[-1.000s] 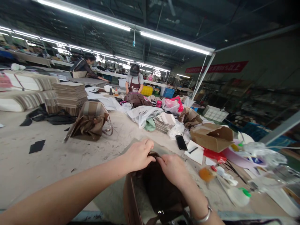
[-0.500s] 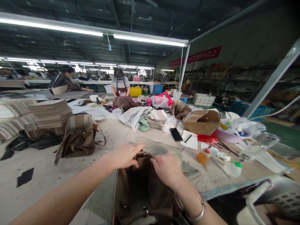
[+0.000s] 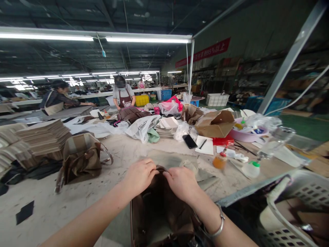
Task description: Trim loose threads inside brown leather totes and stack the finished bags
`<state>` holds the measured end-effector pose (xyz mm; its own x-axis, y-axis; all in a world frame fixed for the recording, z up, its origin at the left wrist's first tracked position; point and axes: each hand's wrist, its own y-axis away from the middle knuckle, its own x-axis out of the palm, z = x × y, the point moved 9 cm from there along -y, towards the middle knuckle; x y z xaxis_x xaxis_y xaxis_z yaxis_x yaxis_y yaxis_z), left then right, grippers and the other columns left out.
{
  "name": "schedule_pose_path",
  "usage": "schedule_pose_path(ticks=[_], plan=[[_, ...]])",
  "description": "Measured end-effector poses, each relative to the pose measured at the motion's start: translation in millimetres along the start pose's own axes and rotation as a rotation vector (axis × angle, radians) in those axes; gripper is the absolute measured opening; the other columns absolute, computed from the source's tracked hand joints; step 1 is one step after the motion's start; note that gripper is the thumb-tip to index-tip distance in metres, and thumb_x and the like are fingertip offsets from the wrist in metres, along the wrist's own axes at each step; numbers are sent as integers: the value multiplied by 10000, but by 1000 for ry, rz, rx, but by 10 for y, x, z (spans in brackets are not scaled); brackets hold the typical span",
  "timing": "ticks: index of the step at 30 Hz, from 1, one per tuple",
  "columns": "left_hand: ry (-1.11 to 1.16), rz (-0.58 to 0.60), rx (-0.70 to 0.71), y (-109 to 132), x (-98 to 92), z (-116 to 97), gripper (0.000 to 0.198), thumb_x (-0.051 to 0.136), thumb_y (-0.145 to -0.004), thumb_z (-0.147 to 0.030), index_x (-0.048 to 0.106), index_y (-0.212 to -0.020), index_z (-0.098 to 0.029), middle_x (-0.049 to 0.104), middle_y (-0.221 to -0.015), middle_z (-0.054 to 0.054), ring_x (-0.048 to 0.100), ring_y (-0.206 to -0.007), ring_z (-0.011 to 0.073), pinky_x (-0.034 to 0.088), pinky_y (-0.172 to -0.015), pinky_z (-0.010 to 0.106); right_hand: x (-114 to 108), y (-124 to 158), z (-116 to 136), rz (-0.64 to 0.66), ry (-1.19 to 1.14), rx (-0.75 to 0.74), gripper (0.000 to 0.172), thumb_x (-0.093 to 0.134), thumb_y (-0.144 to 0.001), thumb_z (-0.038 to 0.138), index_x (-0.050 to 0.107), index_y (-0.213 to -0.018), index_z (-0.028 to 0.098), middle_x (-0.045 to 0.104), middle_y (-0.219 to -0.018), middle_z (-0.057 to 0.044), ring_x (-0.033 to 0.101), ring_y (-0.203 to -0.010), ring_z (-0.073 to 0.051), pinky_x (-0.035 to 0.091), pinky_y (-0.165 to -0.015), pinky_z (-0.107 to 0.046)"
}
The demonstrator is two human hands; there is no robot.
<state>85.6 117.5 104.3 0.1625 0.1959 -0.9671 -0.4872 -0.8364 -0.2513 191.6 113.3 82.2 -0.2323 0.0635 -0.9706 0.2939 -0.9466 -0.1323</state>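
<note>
A dark brown bag [image 3: 159, 212] stands open-mouthed at the near edge of the worktable [image 3: 77, 192], right in front of me. My left hand [image 3: 138, 175] is closed on the far rim of its mouth, fingers curled over the edge. My right hand [image 3: 181, 182], a metal bracelet on the wrist, pinches the same rim right beside it. The two hands almost touch at the top middle of the bag. The bag's inside and its lower part are partly hidden by my forearms.
A tan striped bag [image 3: 81, 158] lies to the left, stacked card sheets [image 3: 43, 137] behind it. A phone [image 3: 189, 141], cardboard box [image 3: 214, 124], glue bottles [image 3: 250, 168] and orange jar [image 3: 219, 161] crowd the right. A white basket [image 3: 295, 209] stands at lower right. Two people work at far tables.
The view has swung right and lowered, bringing the white basket into sight. My hands have drawn closer together on the bag's rim, and my left fingers have curled shut.
</note>
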Motion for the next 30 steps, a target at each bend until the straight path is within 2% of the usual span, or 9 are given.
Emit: schedule_pose_path(ticks=[2,5,8,10,14,21,25,27,30], plan=[[-23,10,-33,-19,9,29,241,450,-896,-315,621,-779,-191,625,-842,27,595,-748,165,427,-647,278,10,3,-11,8,-4,10,415,367,-939,389,696,-778,195,709,-801,-76,655,-784,-197,434,-661,-257],[-74,13,-66,-32,9,47,258,444,-893,-333,613,-766,-186,627,-819,31,603,-727,173,408,-602,274,30,16,-39,36,-15,25,488,346,-931,491,700,-754,204,704,-778,-77,651,-779,-199,427,-659,-258],[-102,9,-88,-32,13,45,266,436,-890,-341,601,-750,-187,625,-800,28,604,-698,178,393,-569,278,39,30,-62,62,-69,22,577,381,-822,700,699,-790,220,695,-743,-70,645,-756,-216,421,-628,-266],[-109,-1,-89,-32,13,32,269,427,-891,-341,593,-743,-190,620,-792,23,603,-688,184,389,-561,285,20,27,-56,57,-113,-2,583,418,-772,741,690,-894,240,697,-771,-55,646,-772,-220,416,-619,-267],[-99,-19,-94,-41,30,31,248,436,-886,-332,584,-742,-194,614,-780,20,602,-685,188,392,-572,293,-10,-38,-12,45,-113,-40,390,442,-866,569,657,-1014,280,700,-854,-25,643,-836,-199,416,-668,-264],[126,-64,-133,3,49,196,57,525,-829,-260,553,-825,-210,624,-844,5,603,-777,182,437,-679,298,23,-219,69,43,-23,-77,395,396,-912,474,694,-805,238,700,-815,-42,645,-799,-203,429,-642,-268],[305,-134,-193,155,-29,358,425,674,-712,-307,471,-1077,-228,614,-1038,18,589,-953,197,452,-823,318,26,-235,4,8,11,-58,332,420,-914,387,690,-813,222,700,-816,-52,650,-794,-210,441,-639,-271],[279,-142,-180,214,-66,373,404,675,-706,-262,474,-1055,-226,590,-1097,31,573,-995,206,446,-849,333,18,-233,-28,-8,29,-45,322,425,-913,366,688,-809,213,699,-818,-62,651,-792,-219,450,-647,-282],[181,-141,-122,243,-122,325,209,642,-727,-184,523,-897,-215,569,-1119,33,553,-1018,209,423,-887,357,18,-231,-19,-15,25,-40,311,430,-907,344,687,-802,204,698,-810,-72,652,-791,-224,459,-661,-289]])
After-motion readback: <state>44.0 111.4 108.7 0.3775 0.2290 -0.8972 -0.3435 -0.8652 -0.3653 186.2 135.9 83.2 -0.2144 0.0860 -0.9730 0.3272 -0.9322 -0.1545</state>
